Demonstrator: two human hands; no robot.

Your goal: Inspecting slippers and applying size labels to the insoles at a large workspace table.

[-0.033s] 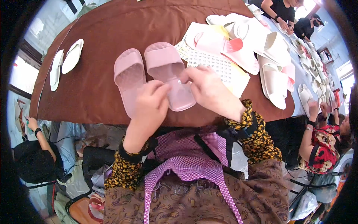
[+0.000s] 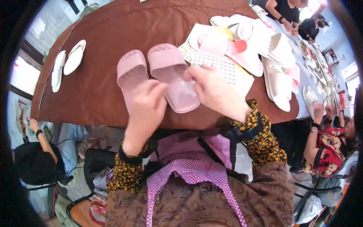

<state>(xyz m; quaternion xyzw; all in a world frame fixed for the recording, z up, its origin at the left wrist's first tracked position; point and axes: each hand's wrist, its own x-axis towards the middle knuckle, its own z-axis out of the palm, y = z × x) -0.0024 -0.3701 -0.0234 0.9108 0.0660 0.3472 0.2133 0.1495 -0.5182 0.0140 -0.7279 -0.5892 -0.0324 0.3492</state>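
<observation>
A pair of pink slide slippers lies in front of me, toes pointing away: the left slipper (image 2: 132, 72) and the right slipper (image 2: 164, 58). On the right slipper's insole sits a small round white sticker (image 2: 184, 83) with dark print. My right hand (image 2: 211, 85) is over that slipper's right edge, its fingers curled in a pinch just beside the sticker. Over the left slipper's heel hovers my left hand (image 2: 147, 98), closed and slightly blurred, covering part of it. Whether either hand pinches anything small cannot be made out.
Printed label sheets (image 2: 215, 66) lie right of the slippers, partly under pale pink slippers (image 2: 211, 42). White slippers (image 2: 278, 77) pile up at the right; another white pair (image 2: 75, 56) lies far left. A brown cloth (image 2: 94, 94) covers the table. Other people work at both sides.
My right hand has lifted slightly away from the sticker, which now shows whole. My left hand has shifted a little left, its fingers curled and blurred. The slippers stay put.
</observation>
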